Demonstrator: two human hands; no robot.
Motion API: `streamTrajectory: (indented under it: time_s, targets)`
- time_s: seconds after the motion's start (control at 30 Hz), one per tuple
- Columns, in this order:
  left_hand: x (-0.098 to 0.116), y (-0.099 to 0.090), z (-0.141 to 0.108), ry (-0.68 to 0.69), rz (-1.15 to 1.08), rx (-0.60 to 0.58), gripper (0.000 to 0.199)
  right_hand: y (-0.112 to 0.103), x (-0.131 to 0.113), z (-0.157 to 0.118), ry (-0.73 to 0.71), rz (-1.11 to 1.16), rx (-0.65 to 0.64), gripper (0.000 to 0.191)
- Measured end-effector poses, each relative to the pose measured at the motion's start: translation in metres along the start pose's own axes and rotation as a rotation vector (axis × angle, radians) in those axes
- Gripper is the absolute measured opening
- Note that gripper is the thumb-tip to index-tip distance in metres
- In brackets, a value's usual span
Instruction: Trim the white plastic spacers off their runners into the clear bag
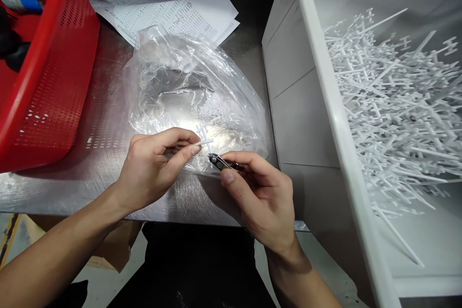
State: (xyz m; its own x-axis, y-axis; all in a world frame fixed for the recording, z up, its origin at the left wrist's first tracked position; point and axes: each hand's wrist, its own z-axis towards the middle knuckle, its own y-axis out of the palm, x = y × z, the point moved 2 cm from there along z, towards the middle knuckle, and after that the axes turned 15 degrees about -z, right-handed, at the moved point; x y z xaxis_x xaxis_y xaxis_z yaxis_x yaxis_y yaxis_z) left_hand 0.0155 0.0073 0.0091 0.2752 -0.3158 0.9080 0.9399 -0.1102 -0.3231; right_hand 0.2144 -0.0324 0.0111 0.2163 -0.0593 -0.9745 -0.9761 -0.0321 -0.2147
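Between thumb and forefinger, my left hand (pixel 159 166) pinches a small white branched plastic sprue (pixel 203 134), its thin arms sticking out to the right. My right hand (pixel 258 190) is closed around small dark metal nippers (pixel 218 161). The nippers' tip is right at the lower end of the sprue; whether the jaws touch it I cannot tell. Below both hands lies an open clear plastic bag (pixel 231 101), with small pale pieces visible inside it.
A red perforated basket (pixel 81 53) stands on the left of the metal table (pixel 108 106). Printed papers (pixel 162 9) lie behind the bag. On the right, a tall white bin (pixel 306 106) contains a heap of white plastic sprues (pixel 397 110). A cardboard box (pixel 115 245) is below the table edge.
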Motion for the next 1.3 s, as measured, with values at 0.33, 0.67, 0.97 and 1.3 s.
streamTrajectory:
  time_s: [0.33,0.67,0.97,1.3]
  targets:
    - [0.0014,0.0016,-0.0002,0.104,0.114,-0.006,0.011,0.0000,0.0050,-0.0004,-0.044,-0.059,-0.008,0.006]
    - [0.0024,0.0016,0.0030,0.083,0.147,-0.020,0.007,0.0002,0.0073,0.0003,-0.001,0.144,0.062,0.008]
    - [0.0025,-0.0032,0.0031,0.138,0.002,-0.182,0.011,0.0028,0.0048,0.0037,-0.046,0.132,0.112,0.010]
    - [0.0058,-0.0031,0.0041,0.174,-0.084,-0.272,0.010,0.0049,0.0049,0.0063,-0.009,0.161,0.132,0.011]
